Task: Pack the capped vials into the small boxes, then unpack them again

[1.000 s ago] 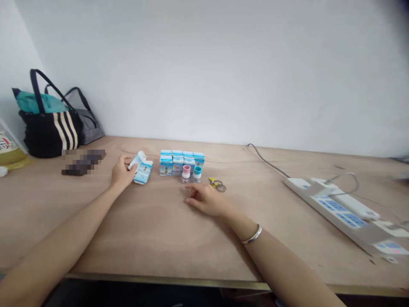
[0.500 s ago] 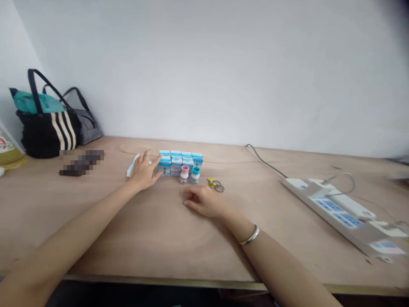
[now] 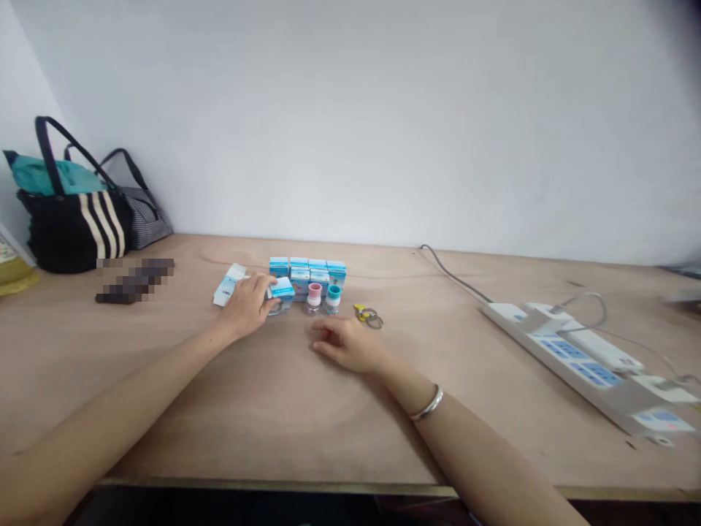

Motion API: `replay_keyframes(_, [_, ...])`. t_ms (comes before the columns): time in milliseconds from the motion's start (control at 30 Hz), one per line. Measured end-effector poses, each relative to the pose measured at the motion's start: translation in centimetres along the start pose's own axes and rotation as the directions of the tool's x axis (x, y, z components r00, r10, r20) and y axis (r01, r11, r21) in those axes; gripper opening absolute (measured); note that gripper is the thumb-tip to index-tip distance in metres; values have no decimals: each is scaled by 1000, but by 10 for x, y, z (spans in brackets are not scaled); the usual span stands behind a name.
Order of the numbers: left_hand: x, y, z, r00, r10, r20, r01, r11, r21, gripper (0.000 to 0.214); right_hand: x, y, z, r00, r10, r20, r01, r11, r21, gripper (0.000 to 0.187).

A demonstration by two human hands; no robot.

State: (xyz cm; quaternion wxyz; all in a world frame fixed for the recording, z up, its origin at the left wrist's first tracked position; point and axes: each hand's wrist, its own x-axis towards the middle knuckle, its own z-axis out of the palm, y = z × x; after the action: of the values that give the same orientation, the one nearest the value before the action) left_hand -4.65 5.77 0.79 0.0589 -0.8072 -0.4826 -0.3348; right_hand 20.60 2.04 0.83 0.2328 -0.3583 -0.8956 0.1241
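Note:
My left hand (image 3: pixel 250 305) grips a small blue-and-white box (image 3: pixel 282 291) by its left side, just in front of the other boxes (image 3: pixel 308 272), which stand in two rows. To its left lies a flattened light-blue carton (image 3: pixel 228 285), partly behind the fingers. My right hand (image 3: pixel 350 345) rests on the table with fingers loosely curled and a gap to the thumb; nothing shows in it. Beyond it stand a small bottle with a pink cap (image 3: pixel 314 298) and one with a teal cap (image 3: pixel 332 299). Scissors with a yellow part (image 3: pixel 368 315) lie right of the bottles.
A white power strip (image 3: pixel 569 358) with plugged-in adapters lies at the right, its grey cable (image 3: pixel 454 274) running to the wall. At the left are a black striped bag (image 3: pixel 77 226), a grey striped bag (image 3: pixel 145 215) and a blurred-out dark object (image 3: pixel 136 281).
My left hand has closed on the front left box and drawn it forward out of the row, tilting it. The right hand stays in place. The view has shifted slightly.

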Motion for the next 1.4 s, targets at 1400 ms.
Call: replay_keyframes(1400, [-43, 55, -11, 970, 140, 201, 1, 818, -575, 55, 17, -35, -5, 788, 150, -597, 18, 964, 266, 17])
